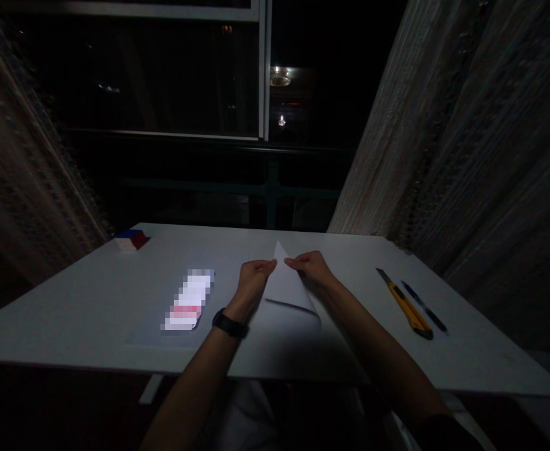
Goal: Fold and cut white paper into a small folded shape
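A folded sheet of white paper is held just above the table, its pointed tip facing away from me. My left hand pinches its left edge near the tip, thumb on top. On the opposite edge, my right hand grips the paper the same way. The near end of the sheet curls and shows a dark gap between layers. Fingers beneath the paper are hidden. A dark wristband is on my left wrist.
White table in dim light. A lit phone, its screen blurred, lies left. A colored cube sits at the far left corner. To the right lie a yellow box cutter, blade out, and a dark pen. Curtains hang beside the window.
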The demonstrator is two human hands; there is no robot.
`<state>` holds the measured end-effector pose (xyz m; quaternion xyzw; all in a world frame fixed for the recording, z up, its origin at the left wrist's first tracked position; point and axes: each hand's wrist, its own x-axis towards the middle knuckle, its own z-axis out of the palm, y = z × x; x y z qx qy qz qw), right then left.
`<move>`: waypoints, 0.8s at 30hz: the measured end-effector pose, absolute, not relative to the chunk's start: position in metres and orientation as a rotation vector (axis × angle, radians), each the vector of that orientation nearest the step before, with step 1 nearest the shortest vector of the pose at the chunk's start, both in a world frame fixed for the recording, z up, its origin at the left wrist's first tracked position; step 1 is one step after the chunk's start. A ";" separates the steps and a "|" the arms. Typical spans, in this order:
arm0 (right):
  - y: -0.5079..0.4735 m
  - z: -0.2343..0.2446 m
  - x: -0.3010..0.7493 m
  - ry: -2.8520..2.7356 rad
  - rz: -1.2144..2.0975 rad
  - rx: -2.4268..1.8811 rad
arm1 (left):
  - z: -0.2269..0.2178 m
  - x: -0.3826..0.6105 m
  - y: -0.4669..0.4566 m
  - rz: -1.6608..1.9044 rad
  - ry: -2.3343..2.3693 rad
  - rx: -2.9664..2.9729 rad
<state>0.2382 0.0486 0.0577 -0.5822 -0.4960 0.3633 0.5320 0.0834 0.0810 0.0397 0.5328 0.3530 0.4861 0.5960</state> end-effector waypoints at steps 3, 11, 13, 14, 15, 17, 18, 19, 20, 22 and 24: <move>0.048 0.059 0.239 -1.224 0.817 -1.380 | 0.040 0.083 0.081 1.104 0.759 1.204; 0.049 0.053 0.242 -1.299 0.726 -1.462 | 0.036 0.082 0.084 1.122 0.756 1.184; 0.049 0.054 0.242 -1.301 0.722 -1.470 | 0.037 0.082 0.083 1.115 0.756 1.172; 0.049 0.055 0.242 -1.305 0.737 -1.467 | 0.038 0.082 0.082 1.110 0.755 1.168; 0.048 0.056 0.242 -1.312 0.756 -1.461 | 0.039 0.082 0.081 1.107 0.756 1.167; 0.046 0.056 0.240 -1.353 0.811 -1.443 | 0.040 0.082 0.081 1.113 0.752 1.171; 0.046 0.056 0.239 -1.388 0.842 -1.431 | 0.041 0.082 0.081 1.126 0.742 1.170; 0.045 0.055 0.238 -1.425 0.866 -1.417 | 0.041 0.081 0.081 1.144 0.728 1.165; 0.045 0.054 0.237 -1.462 0.884 -1.399 | 0.041 0.081 0.081 1.163 0.713 1.155; 0.044 0.052 0.234 -1.511 0.913 -1.365 | 0.041 0.081 0.081 1.193 0.689 1.126; 0.044 0.052 0.231 -1.519 0.937 -1.346 | 0.041 0.080 0.081 1.208 0.681 1.094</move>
